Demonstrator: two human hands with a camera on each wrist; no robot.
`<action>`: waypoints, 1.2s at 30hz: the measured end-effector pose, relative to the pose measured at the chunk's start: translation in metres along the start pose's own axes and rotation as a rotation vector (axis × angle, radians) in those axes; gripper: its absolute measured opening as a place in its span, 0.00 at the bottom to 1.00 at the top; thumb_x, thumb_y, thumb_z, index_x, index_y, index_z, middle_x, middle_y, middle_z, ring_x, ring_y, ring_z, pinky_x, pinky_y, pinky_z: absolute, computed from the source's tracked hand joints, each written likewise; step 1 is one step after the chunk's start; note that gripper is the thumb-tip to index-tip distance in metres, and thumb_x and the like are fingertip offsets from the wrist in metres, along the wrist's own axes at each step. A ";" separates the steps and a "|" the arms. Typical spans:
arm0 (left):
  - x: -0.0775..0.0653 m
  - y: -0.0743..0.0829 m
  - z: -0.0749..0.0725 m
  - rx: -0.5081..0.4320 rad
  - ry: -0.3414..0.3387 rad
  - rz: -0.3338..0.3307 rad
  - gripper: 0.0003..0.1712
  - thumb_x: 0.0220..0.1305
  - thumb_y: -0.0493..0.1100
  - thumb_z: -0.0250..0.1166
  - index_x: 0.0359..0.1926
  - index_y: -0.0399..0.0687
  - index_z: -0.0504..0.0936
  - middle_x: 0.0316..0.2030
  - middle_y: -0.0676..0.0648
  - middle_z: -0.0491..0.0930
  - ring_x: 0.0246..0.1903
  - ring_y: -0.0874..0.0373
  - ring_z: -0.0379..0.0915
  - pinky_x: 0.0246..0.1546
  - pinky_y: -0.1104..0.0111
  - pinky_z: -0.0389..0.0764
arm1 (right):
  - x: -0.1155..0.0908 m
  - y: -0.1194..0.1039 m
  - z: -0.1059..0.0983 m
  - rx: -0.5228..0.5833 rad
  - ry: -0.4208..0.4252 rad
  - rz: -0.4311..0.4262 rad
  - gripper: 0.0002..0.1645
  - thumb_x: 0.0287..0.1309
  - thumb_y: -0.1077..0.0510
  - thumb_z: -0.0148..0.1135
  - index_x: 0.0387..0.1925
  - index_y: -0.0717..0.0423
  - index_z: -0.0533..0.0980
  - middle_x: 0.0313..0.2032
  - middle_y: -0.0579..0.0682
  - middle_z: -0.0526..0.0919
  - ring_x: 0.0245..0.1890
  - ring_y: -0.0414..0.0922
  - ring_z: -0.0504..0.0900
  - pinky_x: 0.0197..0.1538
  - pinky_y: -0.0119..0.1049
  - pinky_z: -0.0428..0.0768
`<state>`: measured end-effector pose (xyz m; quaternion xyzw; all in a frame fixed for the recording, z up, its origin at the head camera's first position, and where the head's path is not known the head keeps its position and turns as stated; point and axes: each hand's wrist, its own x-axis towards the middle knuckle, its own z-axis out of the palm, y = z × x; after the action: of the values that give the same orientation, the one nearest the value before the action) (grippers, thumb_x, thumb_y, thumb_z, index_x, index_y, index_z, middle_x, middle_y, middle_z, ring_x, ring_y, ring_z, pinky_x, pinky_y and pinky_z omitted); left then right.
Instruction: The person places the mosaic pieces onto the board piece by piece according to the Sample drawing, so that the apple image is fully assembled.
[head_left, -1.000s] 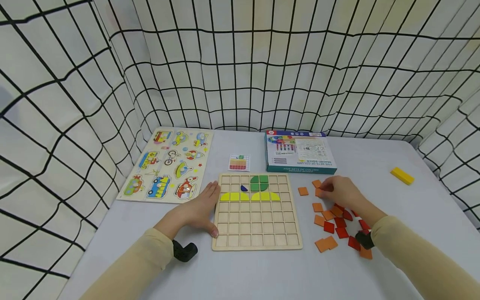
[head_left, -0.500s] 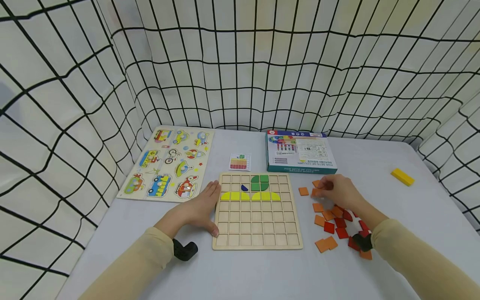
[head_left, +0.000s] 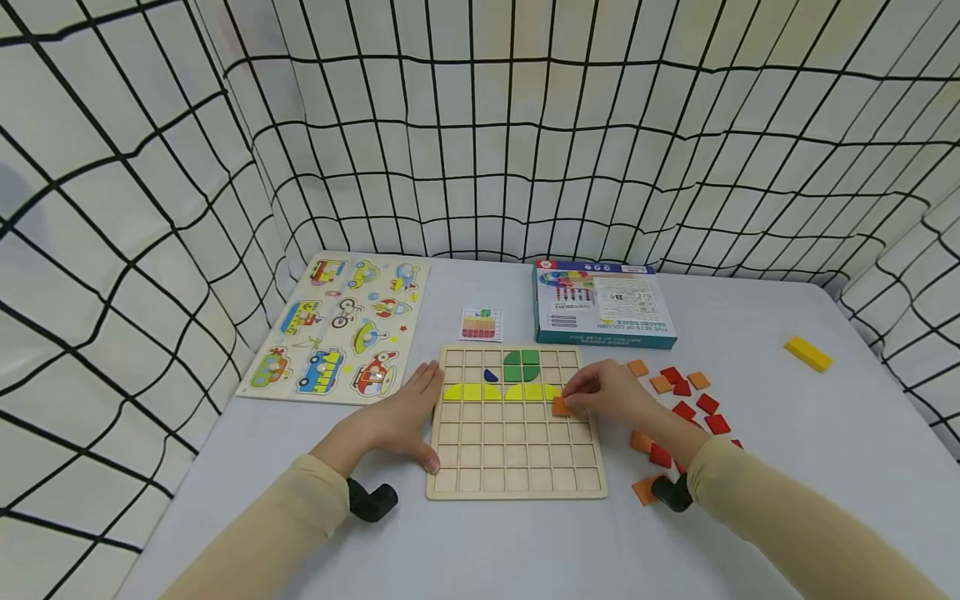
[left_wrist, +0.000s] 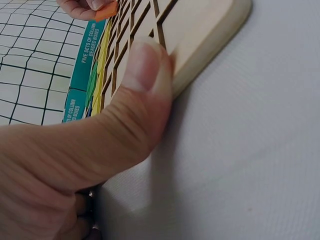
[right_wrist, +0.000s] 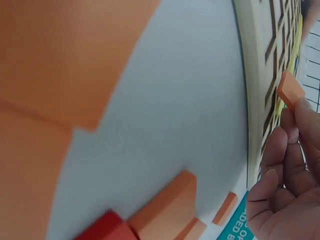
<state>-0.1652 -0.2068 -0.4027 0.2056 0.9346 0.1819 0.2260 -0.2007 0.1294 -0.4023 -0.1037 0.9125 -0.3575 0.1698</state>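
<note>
A wooden grid board [head_left: 493,456] lies flat on the table, with green, yellow and dark blue pieces in its upper rows. Along its left edge rests my left hand [head_left: 393,421], fingers extended; in the left wrist view the thumb [left_wrist: 145,70] presses against the board's edge. Between thumb and fingertips my right hand [head_left: 617,393] pinches an orange square tile [head_left: 561,407], just below the right end of the yellow row. The right wrist view shows this tile [right_wrist: 291,91] tilted at the board; whether it touches the grid, I cannot tell.
Loose red tiles [head_left: 717,424] and orange tiles [head_left: 662,384] lie scattered right of the board, partly beneath the right forearm. Behind stand a small pattern card [head_left: 482,324] and a flat box [head_left: 606,304]. A picture puzzle [head_left: 333,325] lies left, a yellow block [head_left: 808,354] far right.
My right hand has moved left from the loose tiles to the board's right side, carrying an orange tile. The left hand has stayed at the board's left edge.
</note>
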 end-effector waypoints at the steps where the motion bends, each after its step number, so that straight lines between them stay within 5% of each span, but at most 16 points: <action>1: 0.000 0.000 0.000 0.001 0.000 0.001 0.80 0.41 0.55 0.86 0.79 0.26 0.40 0.81 0.30 0.34 0.81 0.36 0.27 0.81 0.46 0.42 | 0.000 0.000 0.001 -0.006 -0.002 -0.004 0.06 0.62 0.57 0.72 0.40 0.53 0.88 0.38 0.47 0.88 0.38 0.44 0.78 0.42 0.32 0.79; 23: -0.002 0.002 0.000 -0.001 0.003 0.003 0.80 0.41 0.54 0.86 0.78 0.25 0.41 0.81 0.29 0.34 0.81 0.35 0.28 0.81 0.46 0.42 | -0.004 -0.009 0.016 -0.105 0.047 -0.021 0.03 0.62 0.58 0.72 0.37 0.52 0.87 0.35 0.46 0.86 0.36 0.44 0.78 0.42 0.32 0.80; 29: -0.002 0.003 -0.002 0.004 0.001 0.001 0.79 0.41 0.54 0.85 0.79 0.26 0.41 0.81 0.29 0.34 0.81 0.35 0.28 0.81 0.46 0.42 | -0.005 0.001 -0.012 -0.109 0.103 0.012 0.08 0.65 0.57 0.69 0.44 0.54 0.86 0.40 0.50 0.87 0.40 0.47 0.80 0.46 0.36 0.83; 36: -0.003 0.003 -0.004 0.006 0.003 -0.002 0.79 0.41 0.54 0.85 0.78 0.26 0.41 0.80 0.29 0.34 0.81 0.35 0.28 0.81 0.46 0.42 | -0.002 0.036 -0.053 -0.374 0.144 0.002 0.18 0.67 0.63 0.63 0.57 0.62 0.81 0.54 0.64 0.84 0.52 0.59 0.82 0.58 0.56 0.83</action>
<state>-0.1635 -0.2067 -0.3972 0.2053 0.9356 0.1792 0.2244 -0.2214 0.1885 -0.3898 -0.1068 0.9729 -0.1881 0.0820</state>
